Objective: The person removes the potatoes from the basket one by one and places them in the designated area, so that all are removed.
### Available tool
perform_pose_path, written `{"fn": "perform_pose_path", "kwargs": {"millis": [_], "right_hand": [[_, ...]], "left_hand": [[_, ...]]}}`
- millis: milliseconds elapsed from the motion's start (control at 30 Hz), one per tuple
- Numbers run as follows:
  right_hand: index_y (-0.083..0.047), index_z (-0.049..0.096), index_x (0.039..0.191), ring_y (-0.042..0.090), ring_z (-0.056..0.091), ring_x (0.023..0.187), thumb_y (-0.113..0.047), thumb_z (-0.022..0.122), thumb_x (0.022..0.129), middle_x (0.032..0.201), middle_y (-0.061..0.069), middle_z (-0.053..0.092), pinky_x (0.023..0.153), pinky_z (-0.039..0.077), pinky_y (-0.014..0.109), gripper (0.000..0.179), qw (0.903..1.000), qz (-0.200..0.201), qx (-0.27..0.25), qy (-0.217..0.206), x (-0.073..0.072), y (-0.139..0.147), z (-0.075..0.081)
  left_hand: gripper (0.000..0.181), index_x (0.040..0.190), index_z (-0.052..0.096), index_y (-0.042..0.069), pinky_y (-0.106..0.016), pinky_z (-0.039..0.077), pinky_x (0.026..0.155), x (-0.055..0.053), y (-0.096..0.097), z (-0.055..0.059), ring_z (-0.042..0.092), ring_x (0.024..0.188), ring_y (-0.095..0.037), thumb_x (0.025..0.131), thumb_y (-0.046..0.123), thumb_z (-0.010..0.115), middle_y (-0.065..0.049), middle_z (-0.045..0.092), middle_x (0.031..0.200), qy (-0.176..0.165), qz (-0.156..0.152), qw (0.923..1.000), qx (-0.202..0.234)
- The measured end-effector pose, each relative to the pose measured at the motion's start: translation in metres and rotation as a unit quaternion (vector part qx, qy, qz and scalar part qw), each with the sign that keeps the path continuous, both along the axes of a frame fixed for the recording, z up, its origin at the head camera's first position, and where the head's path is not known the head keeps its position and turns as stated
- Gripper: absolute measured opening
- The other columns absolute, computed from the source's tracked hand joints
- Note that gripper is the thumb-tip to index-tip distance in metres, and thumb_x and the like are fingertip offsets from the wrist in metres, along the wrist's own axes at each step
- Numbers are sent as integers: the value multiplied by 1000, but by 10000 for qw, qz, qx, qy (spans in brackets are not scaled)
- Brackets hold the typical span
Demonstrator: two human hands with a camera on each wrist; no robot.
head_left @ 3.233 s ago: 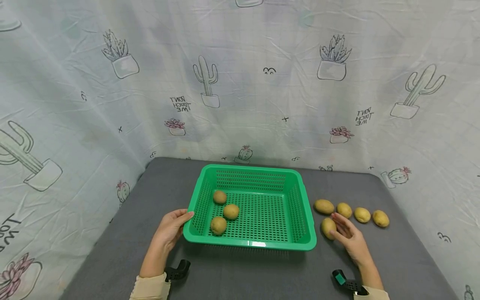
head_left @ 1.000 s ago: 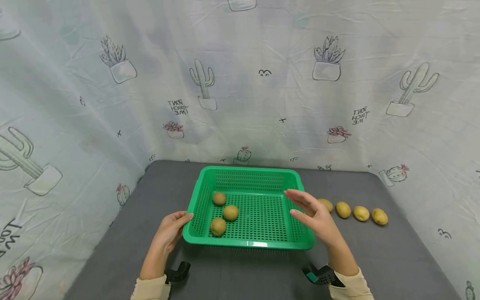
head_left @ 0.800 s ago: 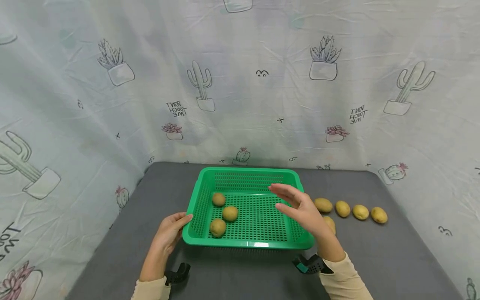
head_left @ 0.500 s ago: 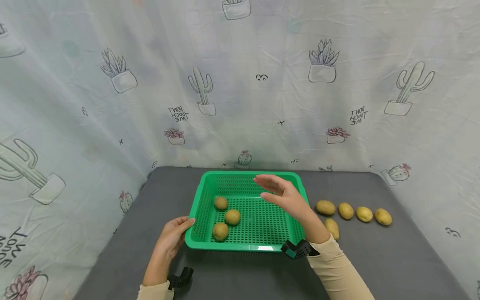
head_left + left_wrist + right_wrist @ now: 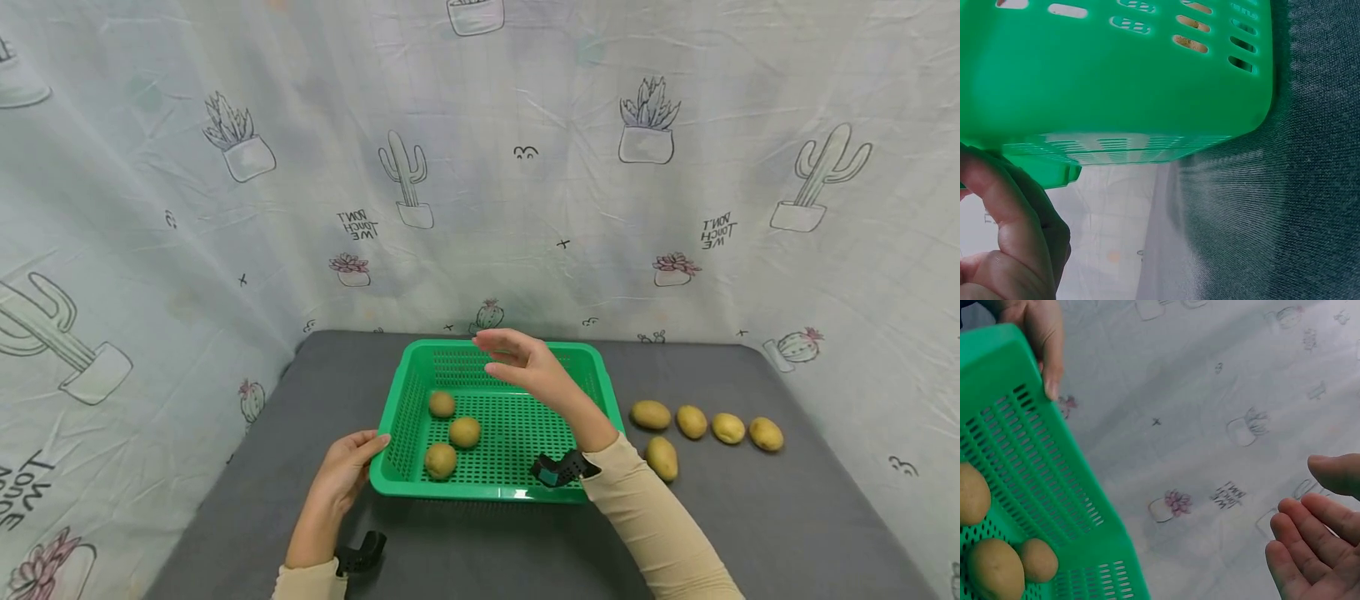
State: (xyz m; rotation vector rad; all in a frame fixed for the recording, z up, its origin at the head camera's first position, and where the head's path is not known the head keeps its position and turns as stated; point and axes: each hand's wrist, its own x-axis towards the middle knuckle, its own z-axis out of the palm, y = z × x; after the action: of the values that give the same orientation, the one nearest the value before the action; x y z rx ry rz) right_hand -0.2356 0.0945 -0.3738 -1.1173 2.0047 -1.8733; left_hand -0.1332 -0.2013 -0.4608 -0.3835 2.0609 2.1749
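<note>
A green plastic basket (image 5: 498,492) with slotted walls holds three potatoes (image 5: 440,460) near its left side. My left hand (image 5: 337,475) grips the basket's left rim, thumb on top and the other fingers curled beneath. In the left wrist view those curled fingers (image 5: 1007,212) are under the rim. Above the back middle of the basket is my right hand (image 5: 528,367), fingers relaxed and apart from the thumb, holding nothing. The right wrist view also has this hand (image 5: 1322,544) with a bare palm. It hides part of the basket's back wall.
Several potatoes lie on the grey tabletop (image 5: 750,517) right of the basket: a row of them (image 5: 692,422) and one potato (image 5: 662,458) nearer the front. A cactus-print curtain (image 5: 480,208) hangs behind and along the sides.
My right hand has left the front potato on the right, which lies roughly where it was, and moved left and up over the basket. My left hand stays on the rim.
</note>
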Motion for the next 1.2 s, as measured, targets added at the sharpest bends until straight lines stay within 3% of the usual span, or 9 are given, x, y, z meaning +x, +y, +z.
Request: {"fn": "perform_pose_path", "kwargs": {"millis": [400,700,967,1200], "right_hand": [[4,43,138,38,39,133,-1,57,93,140,23,44,111,29,48,47,9981,283,469,-275,-32,-24,-23],[10,39,138,40,38,134,0,58,93,141,28,41,111,31,46,50,9917,599,1073,-388,-31,-29,-26],[0,43,140,35,37,135,-6,60,93,144,20,42,110,30,51,50,9837,701,1610,-385,-49,-34,-64],[-2,46,138,31,44,131,-12,61,93,140,17,48,106,38,42,48,9704,942,2179,-450,-52,-32,-77]], "left_hand": [[39,123,48,-12,-23,51,62,-1,-2,-2,62,64,-5,97,15,56,4,65,79,-49,-89,9999,79],[35,119,51,-11,-22,50,59,-2,0,-1,59,61,-5,96,14,57,3,64,77,14,-23,10000,93],[33,117,52,-11,-23,49,58,-2,-2,-3,58,60,-6,96,14,57,3,63,76,8,-22,10000,86],[31,115,53,-10,-23,50,59,-3,-3,-4,58,60,-6,95,14,57,2,63,75,-24,0,9999,107]]}}
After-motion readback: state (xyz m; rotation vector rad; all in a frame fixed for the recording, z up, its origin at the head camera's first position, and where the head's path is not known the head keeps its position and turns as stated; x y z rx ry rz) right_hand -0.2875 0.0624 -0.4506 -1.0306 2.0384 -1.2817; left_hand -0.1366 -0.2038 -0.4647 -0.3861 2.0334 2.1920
